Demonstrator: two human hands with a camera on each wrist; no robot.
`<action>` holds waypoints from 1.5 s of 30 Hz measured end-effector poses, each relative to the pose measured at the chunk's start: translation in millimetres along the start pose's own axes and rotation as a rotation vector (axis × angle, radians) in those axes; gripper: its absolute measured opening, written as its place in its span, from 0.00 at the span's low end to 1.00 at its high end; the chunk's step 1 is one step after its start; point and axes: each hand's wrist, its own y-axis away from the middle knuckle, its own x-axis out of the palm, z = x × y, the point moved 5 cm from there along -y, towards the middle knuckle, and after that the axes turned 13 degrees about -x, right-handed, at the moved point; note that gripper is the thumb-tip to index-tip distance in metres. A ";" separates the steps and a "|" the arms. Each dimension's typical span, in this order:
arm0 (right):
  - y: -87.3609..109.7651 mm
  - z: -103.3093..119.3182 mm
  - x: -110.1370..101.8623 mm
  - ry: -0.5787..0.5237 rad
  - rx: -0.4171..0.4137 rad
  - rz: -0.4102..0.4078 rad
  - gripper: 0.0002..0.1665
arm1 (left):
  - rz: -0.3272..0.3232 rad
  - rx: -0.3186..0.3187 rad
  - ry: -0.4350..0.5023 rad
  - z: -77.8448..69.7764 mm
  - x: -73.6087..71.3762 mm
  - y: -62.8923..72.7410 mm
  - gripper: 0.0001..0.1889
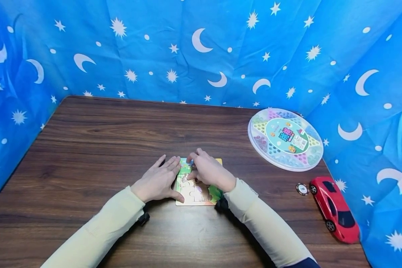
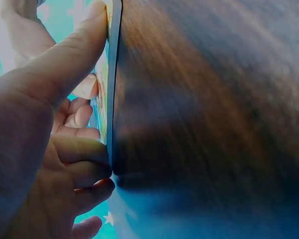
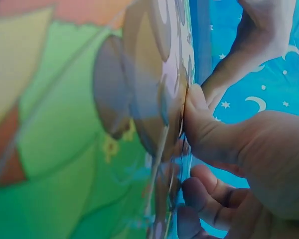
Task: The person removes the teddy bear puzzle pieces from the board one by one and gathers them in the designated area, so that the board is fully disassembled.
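Note:
A colourful jigsaw puzzle in a flat frame lies on the table, its picture showing brown and green shapes in the right wrist view. My left hand rests along the puzzle's left side, fingers stretched and thumb on the lower left corner. In the left wrist view, that thumb lies over the frame's edge. Over the upper middle of the puzzle is my right hand; its thumb and bent fingers pinch at a puzzle piece, mostly hidden beneath them. The right thumb touches the puzzle's surface in the right wrist view.
A round Chinese checkers set lies at the table's back right. Near the right edge are a poker chip and a red toy car. Blue cloth with moons and stars hangs around the wooden table.

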 end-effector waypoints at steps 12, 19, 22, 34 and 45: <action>-1.7 -5.8 2.6 -0.070 0.001 -0.012 0.25 | 0.004 -0.007 -0.015 -1.8 3.8 -0.3 0.59; -1.8 -5.0 2.6 -0.072 -0.012 -0.021 0.24 | 0.027 -0.007 -0.006 -2.7 5.5 1.6 0.60; -1.7 -4.8 2.6 -0.072 -0.012 -0.022 0.23 | 0.029 -0.002 -0.006 -2.9 5.5 1.9 0.60; -2.6 -5.0 4.1 -0.036 -0.009 -0.029 0.23 | 0.003 0.011 -0.018 -3.4 4.5 1.4 0.60; -1.8 -5.9 3.3 -0.078 0.010 -0.023 0.21 | 0.016 -0.005 -0.026 -3.5 3.5 -0.1 0.60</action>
